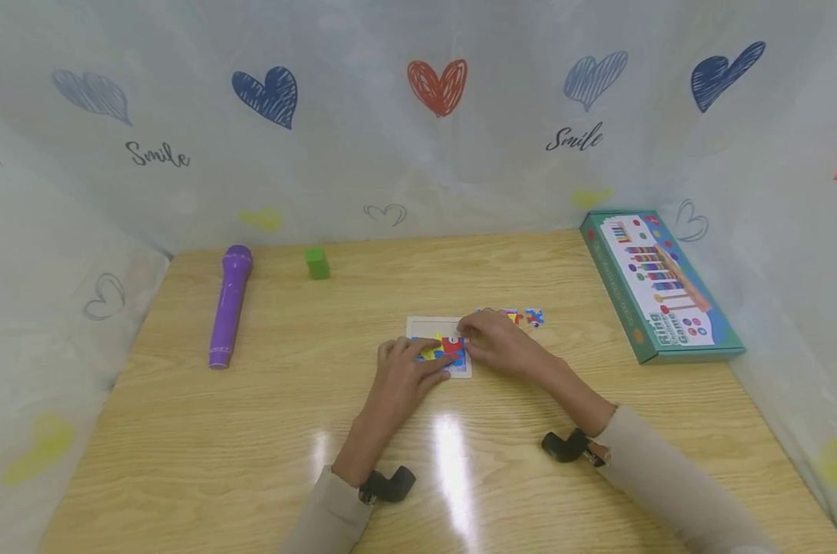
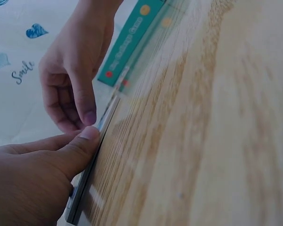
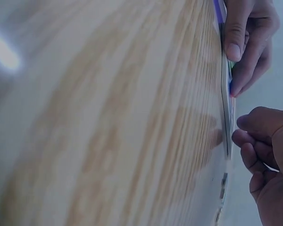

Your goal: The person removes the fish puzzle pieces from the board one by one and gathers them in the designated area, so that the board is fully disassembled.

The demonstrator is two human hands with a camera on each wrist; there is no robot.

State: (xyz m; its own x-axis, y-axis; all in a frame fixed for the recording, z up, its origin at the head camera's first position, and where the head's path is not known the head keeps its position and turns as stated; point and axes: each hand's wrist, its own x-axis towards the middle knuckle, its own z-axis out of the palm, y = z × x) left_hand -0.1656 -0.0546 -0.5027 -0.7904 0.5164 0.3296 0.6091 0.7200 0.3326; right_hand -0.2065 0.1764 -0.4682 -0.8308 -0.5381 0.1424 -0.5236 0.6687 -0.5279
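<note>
A small jigsaw puzzle [image 1: 431, 354] with red, yellow and blue pieces lies in a pale tray [image 1: 427, 326]; the tray's upper part shows bare. My left hand [image 1: 402, 377] rests on the puzzle with its fingers extended across the pieces. In the left wrist view, its thumb [image 2: 85, 143] lies along the tray's edge. At the tray's right edge is my right hand [image 1: 500, 344], fingers bent and thumb close to the index fingertip. Whether a piece sits between those tips is hidden. Loose puzzle pieces [image 1: 534, 316] lie just beyond the right hand, partly covered by it.
On the left of the wooden table [image 1: 252, 446] lies a purple toy microphone [image 1: 229, 308]. A green block [image 1: 318, 263] stands toward the back. A green game box [image 1: 661, 285] lies at the right. A curtain with printed hearts [image 1: 438, 88] encloses the back and sides.
</note>
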